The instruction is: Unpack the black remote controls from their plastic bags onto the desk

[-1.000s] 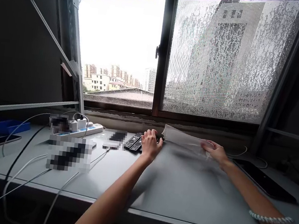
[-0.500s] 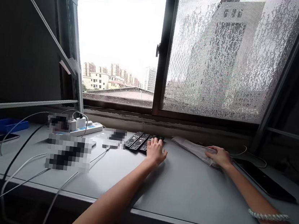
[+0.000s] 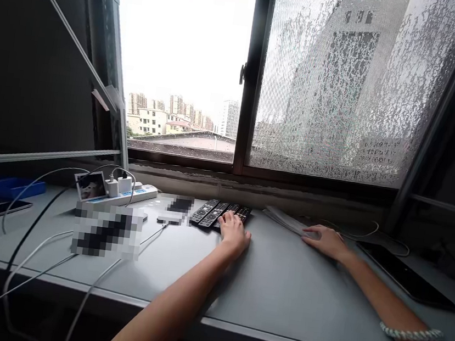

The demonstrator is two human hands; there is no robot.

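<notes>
Several remotes (image 3: 214, 214) side by side near the far edge of the tabletop (image 3: 279, 293). Left hand (image 3: 234, 233) part open, fingers loosely spread, fingertips on the remotes. Right hand (image 3: 326, 242): bent fingers touching the near end of a plastic bag (image 3: 281, 220), right of the remotes; pinching or only pressing, cannot tell.

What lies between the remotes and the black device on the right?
In the head view, the clear bag and the right hand, at its near end, lie between the remotes and the black device.
</notes>
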